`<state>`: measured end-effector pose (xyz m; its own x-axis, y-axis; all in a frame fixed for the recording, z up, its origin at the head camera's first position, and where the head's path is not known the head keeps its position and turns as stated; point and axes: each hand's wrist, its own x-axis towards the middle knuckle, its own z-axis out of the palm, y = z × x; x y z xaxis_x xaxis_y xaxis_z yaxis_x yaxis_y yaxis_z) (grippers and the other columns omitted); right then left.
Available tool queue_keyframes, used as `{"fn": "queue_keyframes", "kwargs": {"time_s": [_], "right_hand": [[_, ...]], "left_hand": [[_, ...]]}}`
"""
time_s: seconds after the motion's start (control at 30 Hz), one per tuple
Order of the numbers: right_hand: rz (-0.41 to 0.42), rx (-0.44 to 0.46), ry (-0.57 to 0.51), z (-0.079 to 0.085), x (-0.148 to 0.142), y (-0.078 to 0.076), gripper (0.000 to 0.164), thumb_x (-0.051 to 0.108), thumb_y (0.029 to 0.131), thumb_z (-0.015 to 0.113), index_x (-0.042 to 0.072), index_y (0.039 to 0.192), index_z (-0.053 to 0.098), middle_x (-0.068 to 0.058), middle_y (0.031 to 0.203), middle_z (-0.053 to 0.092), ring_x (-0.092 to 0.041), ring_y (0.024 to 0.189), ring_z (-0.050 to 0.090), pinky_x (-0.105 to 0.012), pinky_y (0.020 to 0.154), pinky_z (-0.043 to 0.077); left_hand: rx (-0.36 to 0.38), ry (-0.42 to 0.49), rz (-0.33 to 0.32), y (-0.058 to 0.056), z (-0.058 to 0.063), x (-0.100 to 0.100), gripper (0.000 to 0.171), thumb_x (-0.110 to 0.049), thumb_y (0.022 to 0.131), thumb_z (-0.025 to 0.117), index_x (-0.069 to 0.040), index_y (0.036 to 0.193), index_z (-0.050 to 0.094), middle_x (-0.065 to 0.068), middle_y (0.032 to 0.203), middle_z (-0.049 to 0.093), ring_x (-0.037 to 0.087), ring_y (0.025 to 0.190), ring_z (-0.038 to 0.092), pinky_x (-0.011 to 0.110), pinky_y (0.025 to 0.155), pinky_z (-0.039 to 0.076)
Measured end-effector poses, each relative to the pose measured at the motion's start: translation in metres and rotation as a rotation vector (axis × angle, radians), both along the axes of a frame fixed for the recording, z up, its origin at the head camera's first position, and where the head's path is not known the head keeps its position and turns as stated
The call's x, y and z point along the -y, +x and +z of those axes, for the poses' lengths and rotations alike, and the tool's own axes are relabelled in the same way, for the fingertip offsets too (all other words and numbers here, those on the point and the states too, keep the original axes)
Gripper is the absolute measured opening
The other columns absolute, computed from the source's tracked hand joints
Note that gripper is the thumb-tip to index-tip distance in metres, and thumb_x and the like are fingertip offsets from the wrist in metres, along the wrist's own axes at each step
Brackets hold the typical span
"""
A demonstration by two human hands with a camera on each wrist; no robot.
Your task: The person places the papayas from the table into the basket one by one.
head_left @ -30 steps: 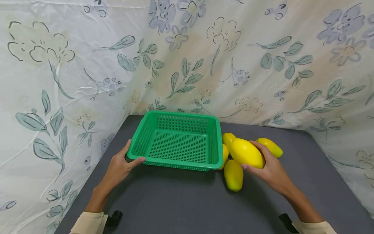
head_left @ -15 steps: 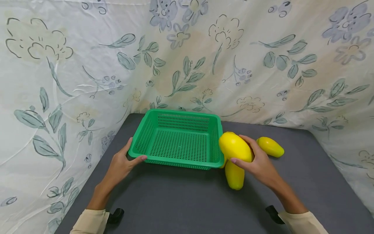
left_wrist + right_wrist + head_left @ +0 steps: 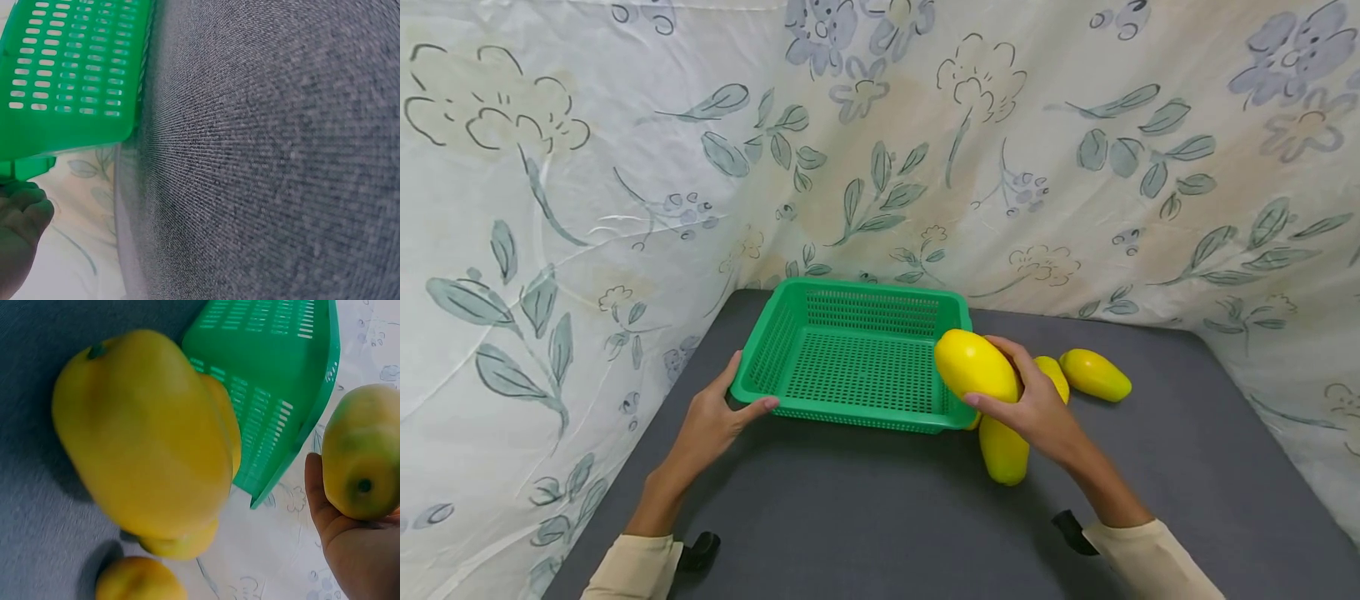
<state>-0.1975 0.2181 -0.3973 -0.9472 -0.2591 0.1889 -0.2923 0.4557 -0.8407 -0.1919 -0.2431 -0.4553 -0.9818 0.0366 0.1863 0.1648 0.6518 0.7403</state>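
Observation:
My right hand point(image 3: 1037, 412) grips a yellow mango point(image 3: 973, 364), thumb on the near side and fingers over the far side. The mango is raised and overlaps the right rim of the green slotted basket point(image 3: 865, 413) in the head view. In the right wrist view the held mango point(image 3: 369, 450) shows a dark stem spot and greenish skin. My left hand point(image 3: 706, 429) holds the basket's front left corner, thumb over the rim; its fingers point(image 3: 28, 212) are curled below the rim in the left wrist view. The basket's visible floor is bare.
Right of the basket lie more mangoes: one in front point(image 3: 1004, 452), one partly behind my right hand point(image 3: 1052, 379), one farther right point(image 3: 1095, 375). Another is mostly hidden against the basket. A floral cloth point(image 3: 880, 167) hangs behind the dark grey table point(image 3: 850, 517).
My right hand has carried the held mango leftward from over the other mangoes to the basket's right rim. The left hand stays on the basket, which has hardly moved.

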Motion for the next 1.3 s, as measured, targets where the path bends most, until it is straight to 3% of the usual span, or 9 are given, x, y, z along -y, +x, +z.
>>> {"fn": "queue_keyframes", "kwargs": {"time_s": [0.4,1.03,1.17,1.3], "right_hand": [[0.026,0.002,-0.027,-0.002,0.018,-0.007,0.083,0.036,0.095,0.08,0.023,0.164,0.034,-0.005,0.151,0.049,-0.032,0.111,0.058,-0.046,0.086,0.055],[0.031,0.086,-0.013,0.006,0.043,-0.019,0.088,0.049,0.093,0.08,0.027,0.164,0.033,-0.003,0.152,0.047,-0.032,0.114,0.059,-0.045,0.09,0.053],[0.062,0.074,-0.038,0.005,0.045,-0.019,0.087,0.045,0.096,0.078,0.028,0.166,0.03,-0.004,0.16,0.046,-0.033,0.13,0.056,-0.055,0.104,0.051],[0.087,0.033,-0.083,0.004,0.043,-0.019,0.085,0.039,0.098,0.078,0.025,0.166,0.029,-0.005,0.164,0.045,-0.032,0.148,0.046,-0.061,0.121,0.037]], "left_hand": [[0.003,0.011,-0.006,-0.002,0.0,0.001,0.106,-0.04,0.095,0.082,-0.004,0.17,0.016,0.026,0.171,0.028,0.05,0.154,0.034,0.068,0.115,0.038],[0.016,0.003,0.002,-0.002,0.002,0.0,0.106,-0.042,0.095,0.081,-0.005,0.17,0.015,0.025,0.171,0.027,0.049,0.154,0.033,0.068,0.116,0.038],[0.01,0.005,-0.001,-0.002,0.002,0.0,0.106,-0.041,0.095,0.081,-0.005,0.17,0.016,0.025,0.172,0.028,0.049,0.154,0.034,0.068,0.116,0.038],[0.008,0.005,0.002,-0.002,0.002,0.0,0.106,-0.04,0.095,0.082,-0.004,0.17,0.016,0.025,0.171,0.029,0.049,0.154,0.035,0.067,0.116,0.038]]}}
